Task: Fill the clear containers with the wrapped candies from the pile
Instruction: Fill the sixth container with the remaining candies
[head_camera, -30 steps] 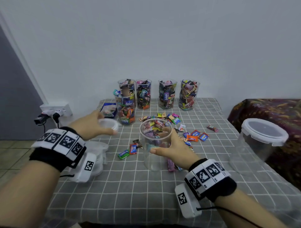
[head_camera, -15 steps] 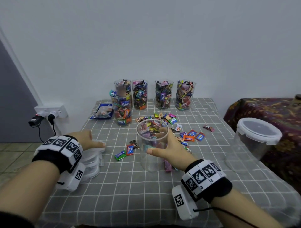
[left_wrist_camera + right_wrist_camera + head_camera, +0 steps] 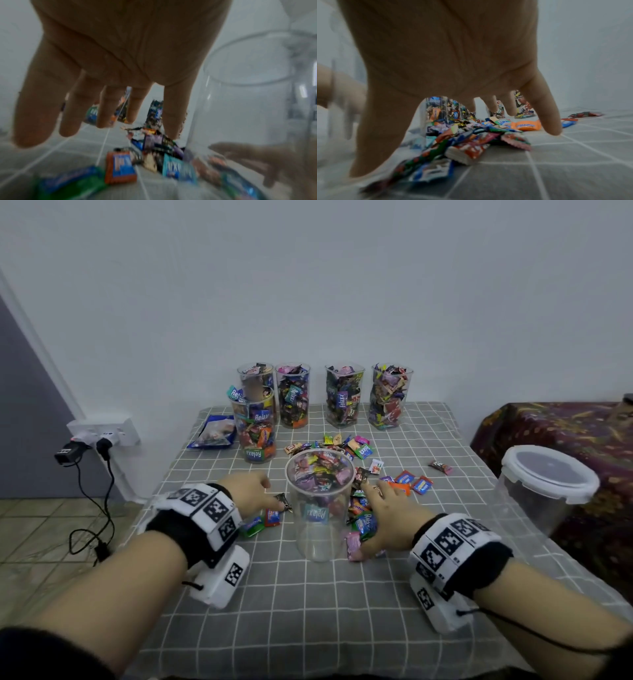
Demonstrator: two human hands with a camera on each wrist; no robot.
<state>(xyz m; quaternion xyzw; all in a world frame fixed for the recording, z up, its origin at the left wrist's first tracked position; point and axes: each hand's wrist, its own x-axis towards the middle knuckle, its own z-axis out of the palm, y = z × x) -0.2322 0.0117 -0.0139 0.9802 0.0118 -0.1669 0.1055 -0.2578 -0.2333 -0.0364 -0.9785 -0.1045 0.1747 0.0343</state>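
1. Where the grey checked cloth covers the counter (image 3: 308, 604), nearest the viewer, both forearms reach in, each wearing a black wristband with white marker tags.
2. The left hand (image 3: 251, 491) is spread palm-down with straight, relaxed fingers over a few loose candies (image 3: 270, 517) left of the container; it holds nothing. In the left wrist view the fingers (image 3: 104, 108) hang above an orange-and-blue wrapper (image 3: 120, 169) and a green one (image 3: 68, 185).
3. The clear container (image 3: 320, 505) stands upright between the two hands, a tall see-through cylinder with an open round rim. It looks empty, the candies behind it showing through its wall.
4. The right hand (image 3: 387, 518) is also open, fingers splayed downward over the pile of wrapped candies (image 3: 363, 518) just right of the container. The right wrist view shows its fingers (image 3: 544, 112) apart above red, green, blue and orange wrappers (image 3: 471, 139), gripping none.
5. Further back the pile thins into scattered candies (image 3: 342, 443), with one lone piece (image 3: 440, 467) off to the right.
6. A lidded clear tub (image 3: 548, 484) sits at the counter's right edge.
7. Along the wall stand five filled containers (image 3: 342, 395), packed with bright wrappers, and a blue bag (image 3: 214, 434) lies at their left.
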